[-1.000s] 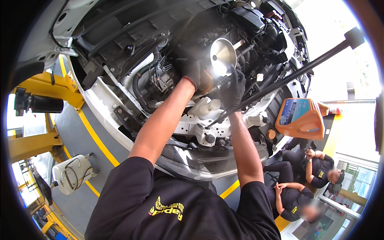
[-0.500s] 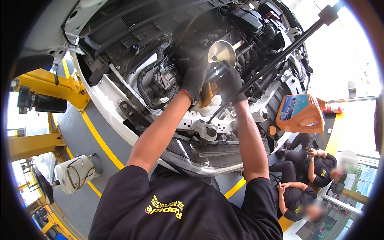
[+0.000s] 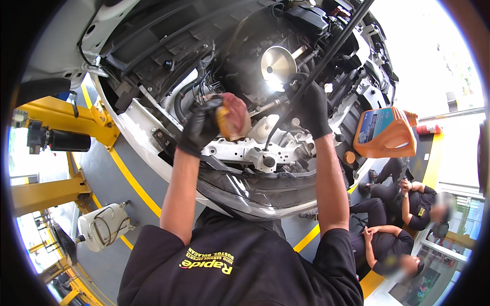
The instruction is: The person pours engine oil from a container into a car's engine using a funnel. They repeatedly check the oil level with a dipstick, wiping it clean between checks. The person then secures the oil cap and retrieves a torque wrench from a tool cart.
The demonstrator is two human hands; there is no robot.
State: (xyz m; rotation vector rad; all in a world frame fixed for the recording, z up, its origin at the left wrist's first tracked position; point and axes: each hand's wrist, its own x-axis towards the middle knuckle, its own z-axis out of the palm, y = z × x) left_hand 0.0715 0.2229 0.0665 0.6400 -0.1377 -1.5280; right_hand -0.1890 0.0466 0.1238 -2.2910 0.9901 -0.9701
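Observation:
My left hand point(image 3: 200, 125), in a black glove, is closed on a bunched red and yellow rag point(image 3: 235, 116) above the front left of the engine bay. My right hand point(image 3: 312, 108), gloved in black too, has its fingers curled just below a metal funnel point(image 3: 278, 65). Whatever those fingers hold is dark and hard to make out. A bright glare lies on the funnel's lower rim, beside the fingertips. The funnel stands in the engine point(image 3: 250, 56) with its wide mouth up. Across the right hand runs the black hood prop rod point(image 3: 334, 51).
An orange jug point(image 3: 385, 135) lies at the car's front right corner, with an orange cap point(image 3: 349, 157) beside it. A white reservoir point(image 3: 263, 128) sits behind the front crossmember. Two people point(image 3: 385, 239) sit at the lower right. Yellow lift arms point(image 3: 76, 120) stand at the left.
My hands were together below the funnel and have parted. The left hand has moved left with the rag; the right has shifted slightly right. The funnel stays in place.

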